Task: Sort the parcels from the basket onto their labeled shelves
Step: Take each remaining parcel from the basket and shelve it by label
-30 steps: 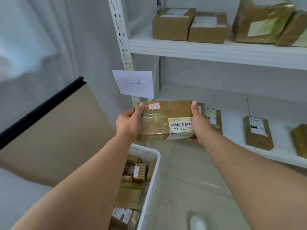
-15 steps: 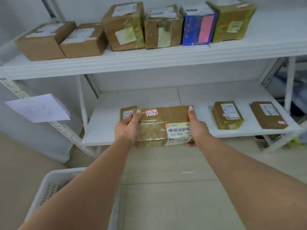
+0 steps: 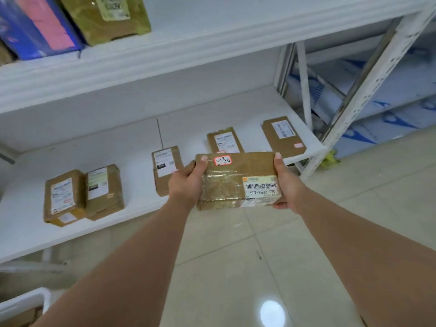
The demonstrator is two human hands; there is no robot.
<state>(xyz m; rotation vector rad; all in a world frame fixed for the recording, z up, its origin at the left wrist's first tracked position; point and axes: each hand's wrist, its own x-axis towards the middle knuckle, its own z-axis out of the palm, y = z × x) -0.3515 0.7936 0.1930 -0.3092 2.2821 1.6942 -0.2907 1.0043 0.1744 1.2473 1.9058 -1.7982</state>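
Far left of the hands, at the bottom corner, shows the rim of a white plastic basket point(image 3: 28, 297). Up and left of the left hand, two brown taped cardboard parcels point(image 3: 82, 193) lie touching side by side on the lower white shelf board point(image 3: 132, 138). Just behind the left hand lies a flat brown parcel with a white label point(image 3: 164, 167). The left hand point(image 3: 188, 182) grips the left end of a brown cardboard parcel wrapped in clear tape point(image 3: 238, 180), thumb on top; the right hand point(image 3: 286, 182) clasps its right end. The parcel is held in the air in front of the shelf's edge, above the pale tiled floor point(image 3: 236, 267). Beyond the right hand, two more flat brown parcels point(image 3: 283, 135) lie on the shelf.
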